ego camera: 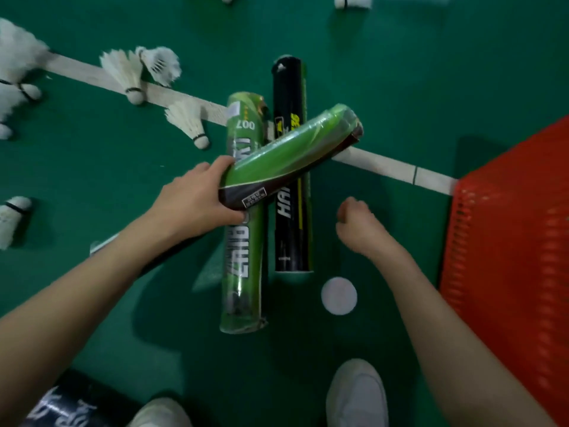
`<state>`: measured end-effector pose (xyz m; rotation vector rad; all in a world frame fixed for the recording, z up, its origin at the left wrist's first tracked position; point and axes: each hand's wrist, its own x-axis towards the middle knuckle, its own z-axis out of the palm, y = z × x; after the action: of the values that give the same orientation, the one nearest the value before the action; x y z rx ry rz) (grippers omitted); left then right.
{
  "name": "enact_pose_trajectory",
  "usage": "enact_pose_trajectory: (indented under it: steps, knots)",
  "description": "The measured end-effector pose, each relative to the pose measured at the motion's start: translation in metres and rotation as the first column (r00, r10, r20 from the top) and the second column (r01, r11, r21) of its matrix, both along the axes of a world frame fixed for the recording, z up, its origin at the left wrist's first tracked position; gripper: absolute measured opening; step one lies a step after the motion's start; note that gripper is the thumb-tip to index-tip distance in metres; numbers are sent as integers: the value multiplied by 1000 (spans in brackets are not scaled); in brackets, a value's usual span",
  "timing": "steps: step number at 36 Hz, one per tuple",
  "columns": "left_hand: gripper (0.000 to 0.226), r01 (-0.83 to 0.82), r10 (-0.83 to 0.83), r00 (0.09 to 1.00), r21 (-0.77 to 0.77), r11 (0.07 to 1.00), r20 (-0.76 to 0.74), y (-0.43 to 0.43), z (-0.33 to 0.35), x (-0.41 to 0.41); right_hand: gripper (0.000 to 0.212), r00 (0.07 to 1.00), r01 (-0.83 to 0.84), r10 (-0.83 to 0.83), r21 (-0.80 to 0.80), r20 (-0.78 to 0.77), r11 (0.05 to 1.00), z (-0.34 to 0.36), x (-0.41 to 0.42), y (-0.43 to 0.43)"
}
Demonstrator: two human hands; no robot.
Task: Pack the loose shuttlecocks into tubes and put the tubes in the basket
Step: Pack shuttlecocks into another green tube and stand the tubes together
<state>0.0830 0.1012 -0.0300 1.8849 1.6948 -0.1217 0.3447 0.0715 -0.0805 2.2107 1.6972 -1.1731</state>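
Left grip [197, 201] grasps the near end of a green shuttlecock tube [292, 155], fingers wrapped over its dark end. The tube slants toward 2 o'clock, crossing over two tubes that lie on the green court floor [400, 72]. Those two lie side by side, long axes 12 to 6: a second green tube [243, 272] at left and a black tube [292, 235] at right, just beside each other. Right grip [357, 223] is clenched, nothing visible in it, near the black tube at its 3 o'clock side and not touching it. A white round cap [339, 295] lies on the floor at 5 o'clock from the black tube's near end. Red mesh basket [508, 241] stands at the 3 o'clock edge; its inside is not visible. Loose shuttlecocks lie from 9 to 11 o'clock — two [123, 72] [160, 64] on or beside the white court line [385, 166], one [187, 121] near the green tube's far end, one [15, 211] at 9 o'clock — and another [354, 0] at 12 o'clock. White shoes [357, 396] at 6 o'clock; a dark printed tube [61, 405] at 7 o'clock.
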Motion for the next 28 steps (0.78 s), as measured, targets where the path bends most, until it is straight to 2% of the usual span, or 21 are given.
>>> enact_pose_trajectory:
  steps: [2, 4, 7, 12, 16, 19, 22, 24, 26, 28]
  knots:
    - [88, 24, -24, 1000, 2, 1000, -4, 2, 0, 3, 38, 959, -230, 268, -292, 97, 928, 2, 6, -3]
    - [89, 47, -47, 999, 9, 999, -21, 2, 0, 5, 66, 913, -318, 392, -403, 115, 859, 3, 5, -7]
    - [90, 56, -55, 998, 24, 998, -33, 0, -2, 7, 90, 846, -412, 509, -411, 159, 813, -2, -3, -14]
    - [91, 44, -44, 999, 21, 999, -14, -2, -4, 6, 94, 742, -526, 618, -346, 260, 777, -15, -5, -25]
    - [90, 41, -40, 999, 19, 999, -17, -3, -3, 5, 95, 728, -559, 619, -268, 294, 785, -23, -1, -31]
    - [89, 32, -32, 999, 11, 999, -13, -3, -2, 5, 85, 818, -501, 526, -159, 234, 850, -24, 11, -28]
    - [89, 36, -36, 999, 6, 999, -6, -2, 0, 7, 55, 958, -259, 249, 55, 141, 964, -20, 25, -27]
    - [88, 41, -41, 999, 8, 999, 0, -2, 1, 10, 38, 996, -65, 49, 226, 76, 972, -17, 30, -28]
    - [88, 41, -42, 999, 24, 999, 5, -2, 1, 13, 42, 999, -48, 40, 270, 35, 962, -15, 31, -30]
    - [88, 43, -43, 999, 35, 998, 5, -3, 1, 15, 65, 980, -198, 196, 136, 27, 971, -13, 28, -34]
